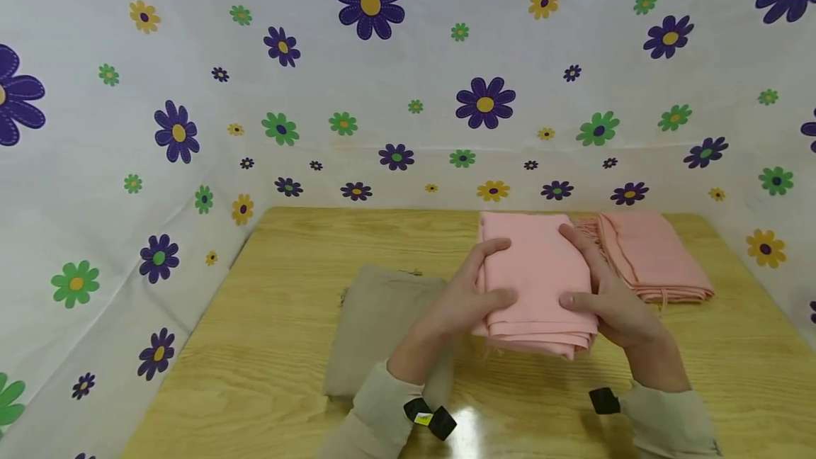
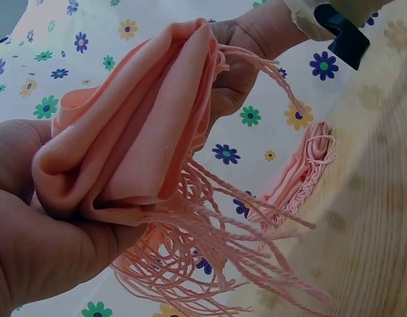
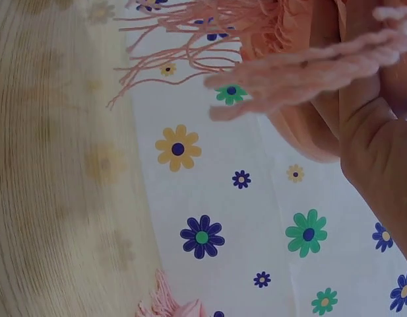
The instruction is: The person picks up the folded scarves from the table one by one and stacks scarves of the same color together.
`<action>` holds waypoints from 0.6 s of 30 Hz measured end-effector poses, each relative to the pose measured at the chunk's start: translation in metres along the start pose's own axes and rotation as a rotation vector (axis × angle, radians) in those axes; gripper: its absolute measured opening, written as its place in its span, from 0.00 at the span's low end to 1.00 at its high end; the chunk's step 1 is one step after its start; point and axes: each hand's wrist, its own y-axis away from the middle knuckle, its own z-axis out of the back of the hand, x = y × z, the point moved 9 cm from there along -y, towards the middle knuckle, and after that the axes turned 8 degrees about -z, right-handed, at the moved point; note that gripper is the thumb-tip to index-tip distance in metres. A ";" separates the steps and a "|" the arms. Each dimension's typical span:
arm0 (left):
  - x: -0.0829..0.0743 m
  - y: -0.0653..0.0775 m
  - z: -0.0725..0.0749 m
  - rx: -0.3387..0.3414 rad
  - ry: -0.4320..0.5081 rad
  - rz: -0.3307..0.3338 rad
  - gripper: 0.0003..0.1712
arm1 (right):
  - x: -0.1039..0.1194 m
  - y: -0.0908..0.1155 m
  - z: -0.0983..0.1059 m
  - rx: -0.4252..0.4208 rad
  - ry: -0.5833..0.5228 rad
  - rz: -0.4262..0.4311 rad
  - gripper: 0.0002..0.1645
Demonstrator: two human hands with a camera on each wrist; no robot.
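Note:
Both my hands hold a folded pink scarf [image 1: 538, 275] up over the table, one at each side. My left hand [image 1: 462, 296] grips its left edge, thumb on the front face. On the opposite edge, my right hand [image 1: 615, 303] holds it the same way. Twisted fringe [image 2: 210, 231] hangs from the underside of the scarf in the left wrist view. The right wrist view shows fringe strands [image 3: 302, 79] in front of the right hand's fingers, partly covering them. Below my left forearm lies a folded beige cloth [image 1: 382, 324], partly hidden by that arm.
A second folded pink scarf [image 1: 656, 253] with fringe lies at the back right of the wooden table [image 1: 255, 346]. White flower-printed sheeting [image 1: 408, 55] stands around the back and sides. Black wrist devices [image 1: 441, 422] sit on the sleeves.

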 end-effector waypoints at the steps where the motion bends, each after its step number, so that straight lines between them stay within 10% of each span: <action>1: 0.000 0.001 0.000 -0.003 -0.005 0.000 0.39 | 0.000 0.001 0.000 0.002 0.011 -0.001 0.56; 18: 0.002 0.013 -0.002 -0.040 0.010 0.042 0.45 | 0.001 0.011 0.002 0.056 0.180 0.006 0.59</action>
